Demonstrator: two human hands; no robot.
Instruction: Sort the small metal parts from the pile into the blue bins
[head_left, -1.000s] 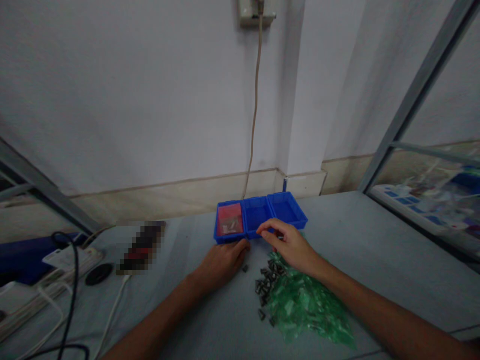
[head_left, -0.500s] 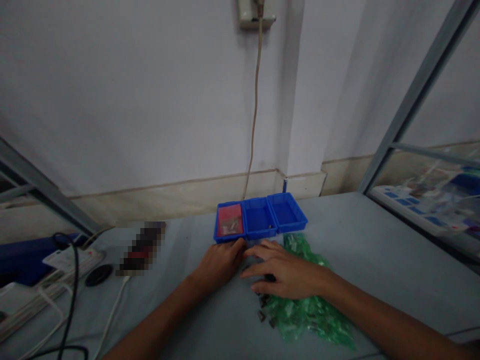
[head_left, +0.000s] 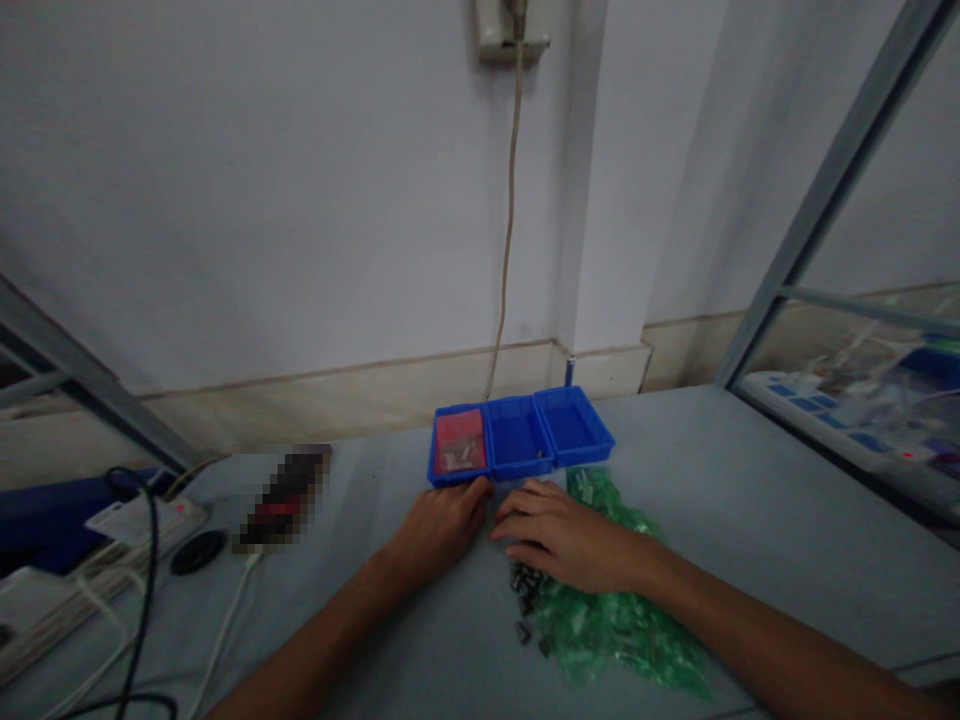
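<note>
Many small dark metal parts [head_left: 527, 588] lie just nearside of the right grip [head_left: 504, 522], by a green plastic bag [head_left: 615, 630], seemingly for easy reach; that grip curls loosely, contents hidden. The left grip [head_left: 486, 500], bunched beside it, contents unclear, perhaps just rests. Beyond both, three blue trays [head_left: 516, 432] line the counter [head_left: 705, 520].

No readable text, labels, numbers or signs.
</note>
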